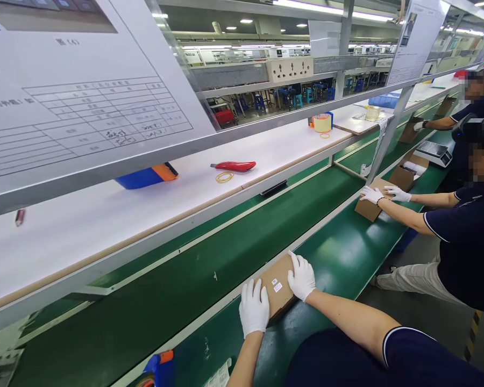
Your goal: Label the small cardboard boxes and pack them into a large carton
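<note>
A flat brown cardboard box [277, 273] with two small white labels on top lies at the far edge of the green work surface. My left hand [254, 310], in a white glove, rests on its left end, fingers bent over the edge. On the opposite end, my white-gloved right hand [301, 276] grips the right side of the box. The box looks closed, and its underside is hidden.
Beyond the box runs a green conveyor belt [242, 236]. A tape dispenser [159, 367] sits near my left arm. A red cutter knife [234, 166] lies on the white shelf. To the right, a co-worker's gloved hands [371, 195] hold another carton.
</note>
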`<state>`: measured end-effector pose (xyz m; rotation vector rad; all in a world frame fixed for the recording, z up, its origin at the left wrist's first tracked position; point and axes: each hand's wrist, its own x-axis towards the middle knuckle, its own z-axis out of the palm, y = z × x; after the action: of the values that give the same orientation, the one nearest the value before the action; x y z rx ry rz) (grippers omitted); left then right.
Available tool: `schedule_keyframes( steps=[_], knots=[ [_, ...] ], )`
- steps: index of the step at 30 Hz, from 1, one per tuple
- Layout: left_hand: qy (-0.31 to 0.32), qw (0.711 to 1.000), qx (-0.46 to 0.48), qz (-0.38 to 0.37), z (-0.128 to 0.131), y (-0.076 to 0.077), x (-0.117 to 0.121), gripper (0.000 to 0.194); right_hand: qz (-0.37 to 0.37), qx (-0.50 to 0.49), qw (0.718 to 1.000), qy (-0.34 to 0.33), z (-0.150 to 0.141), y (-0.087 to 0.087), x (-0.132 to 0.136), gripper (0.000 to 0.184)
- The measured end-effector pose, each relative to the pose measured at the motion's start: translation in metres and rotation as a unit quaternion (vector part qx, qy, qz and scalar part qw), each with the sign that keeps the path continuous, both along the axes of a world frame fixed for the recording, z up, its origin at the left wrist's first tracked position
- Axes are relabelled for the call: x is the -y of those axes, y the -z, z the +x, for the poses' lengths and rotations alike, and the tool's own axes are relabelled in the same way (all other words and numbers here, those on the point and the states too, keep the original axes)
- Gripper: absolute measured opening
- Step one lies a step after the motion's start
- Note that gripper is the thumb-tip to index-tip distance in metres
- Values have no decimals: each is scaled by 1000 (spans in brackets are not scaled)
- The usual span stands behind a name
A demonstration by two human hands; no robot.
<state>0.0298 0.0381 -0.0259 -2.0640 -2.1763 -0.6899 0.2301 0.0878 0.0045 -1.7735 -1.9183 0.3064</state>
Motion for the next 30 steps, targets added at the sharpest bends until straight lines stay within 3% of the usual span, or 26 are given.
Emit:
schedule_keyframes(
  steps=[10, 15, 20, 24, 30],
  knots=[
    [-21, 998, 46, -30, -7, 1, -16, 43, -5, 1, 1000, 3, -6, 9, -15, 71],
    [-19, 998, 48, -31, -9, 0, -16, 44, -38, -48, 998, 7, -4, 18, -20, 66],
    [-30, 998, 26, -39, -7, -3, -16, 47, -52, -154, 986, -32, 22, 24, -5, 69],
    [-32, 998, 30, -35, -6, -3, -18, 48, -27, -177, 983, -38, 53, 23, 8, 67],
    [-32, 998, 38, -33, -6, -2, -19, 47, 19, -147, 989, -28, 86, -1, -13, 68]
  ],
)
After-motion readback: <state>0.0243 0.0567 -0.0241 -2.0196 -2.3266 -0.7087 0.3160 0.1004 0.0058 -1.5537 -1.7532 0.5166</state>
